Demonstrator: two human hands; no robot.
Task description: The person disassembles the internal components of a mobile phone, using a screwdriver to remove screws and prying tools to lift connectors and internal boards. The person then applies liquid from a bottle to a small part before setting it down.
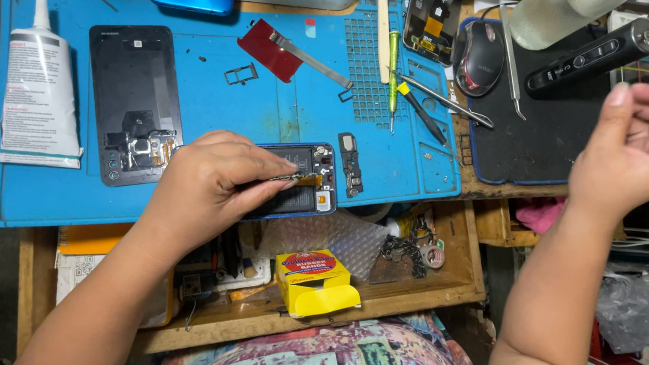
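The left hand (pixel 207 186) is pinching tweezers (pixel 297 177) in narrow fingers over the opened phone (pixel 309 182) at frame centre on the blue mat (pixel 265 117); the right hand (pixel 642 137), upper right, is curling loosely, holding nothing.

A phone repair workshop: a blue silicone work mat (pixel 284 107) on the tabletop carries opened black phones (pixel 133 104), metal tweezers (pixel 441 101) and a white glue tube (pixel 39 94).

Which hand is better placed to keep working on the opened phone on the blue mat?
Probably the left hand: it rests on the opened phone, fingertips pinching a small part there. The right hand is raised, loosely curled and empty, off to the side above the black pad.
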